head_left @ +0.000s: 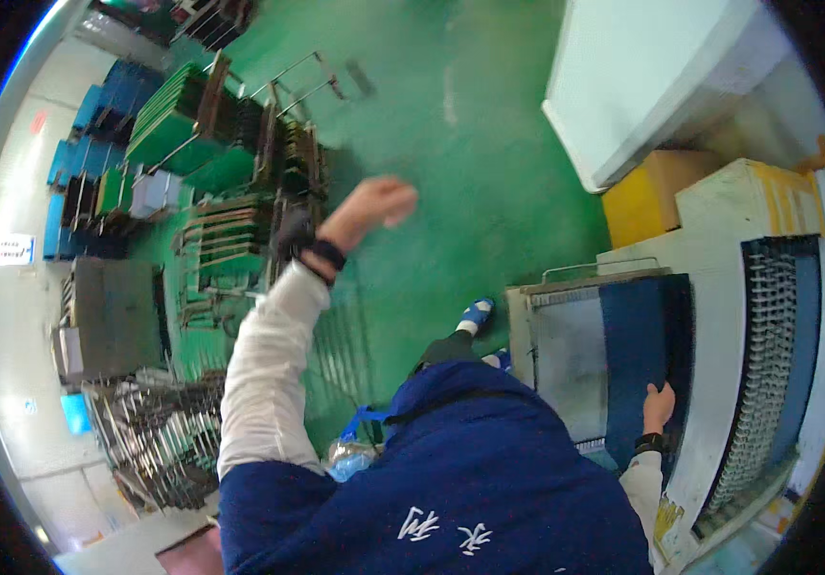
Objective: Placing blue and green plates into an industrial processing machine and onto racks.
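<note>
My left hand (379,206) is raised over the open floor, its fingers curled into a loose fist. Nothing shows in it, and a black band circles the wrist. At the lower right, my right hand (659,409) has its fingers closed at the edge of a dark blue panel (635,335). That panel lies along a pale, frame-like machine bed (571,350), beside a grey inner surface. The panel's underside and the fingertips beneath it are hidden.
Metal racks (226,230) with green and blue boards stand at the left. At the right are a white cabinet (642,67), a yellow carton (642,201) and a conveyor-like row of metal rollers (765,355). Green floor (451,192) runs between.
</note>
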`<act>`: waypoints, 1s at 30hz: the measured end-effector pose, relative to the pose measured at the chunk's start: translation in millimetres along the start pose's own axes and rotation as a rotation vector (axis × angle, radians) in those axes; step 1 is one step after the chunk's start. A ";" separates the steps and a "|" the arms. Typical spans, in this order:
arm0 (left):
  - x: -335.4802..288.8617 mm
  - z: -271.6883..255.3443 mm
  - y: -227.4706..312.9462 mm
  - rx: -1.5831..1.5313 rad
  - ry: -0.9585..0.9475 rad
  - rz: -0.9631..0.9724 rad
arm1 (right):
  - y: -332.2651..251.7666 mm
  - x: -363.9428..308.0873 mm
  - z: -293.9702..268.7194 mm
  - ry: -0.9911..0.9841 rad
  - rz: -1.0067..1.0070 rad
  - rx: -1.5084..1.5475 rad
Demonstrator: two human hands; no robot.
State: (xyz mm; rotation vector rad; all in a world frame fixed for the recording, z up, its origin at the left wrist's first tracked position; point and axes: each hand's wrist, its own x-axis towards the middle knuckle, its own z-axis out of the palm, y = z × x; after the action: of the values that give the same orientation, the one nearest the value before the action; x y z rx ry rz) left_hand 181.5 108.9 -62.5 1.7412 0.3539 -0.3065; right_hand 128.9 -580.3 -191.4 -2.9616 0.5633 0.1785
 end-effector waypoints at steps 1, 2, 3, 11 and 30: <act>-2.1 11.2 -27.7 0.055 -0.026 -0.027 | -4.7 1.0 -4.5 -0.073 -0.003 0.001; -3.4 24.4 -56.4 0.111 -0.062 -0.046 | -7.0 -0.2 -9.4 -0.139 0.007 0.003; -9.0 46.9 -82.7 0.050 -0.048 -0.076 | -6.8 -4.4 -10.8 -0.085 -0.019 0.001; -18.4 171.5 -148.9 0.514 -0.690 -0.182 | -22.8 -33.6 -35.9 0.032 -0.019 0.083; -87.0 78.3 -65.3 -0.070 -1.203 -1.006 | 30.1 -144.4 -257.3 0.515 0.292 1.260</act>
State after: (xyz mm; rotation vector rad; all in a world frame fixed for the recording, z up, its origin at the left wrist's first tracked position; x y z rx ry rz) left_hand 74.9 38.1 -102.2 0.9114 0.2924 -1.8995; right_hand 8.3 -592.7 79.3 -1.6597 0.7614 -0.6757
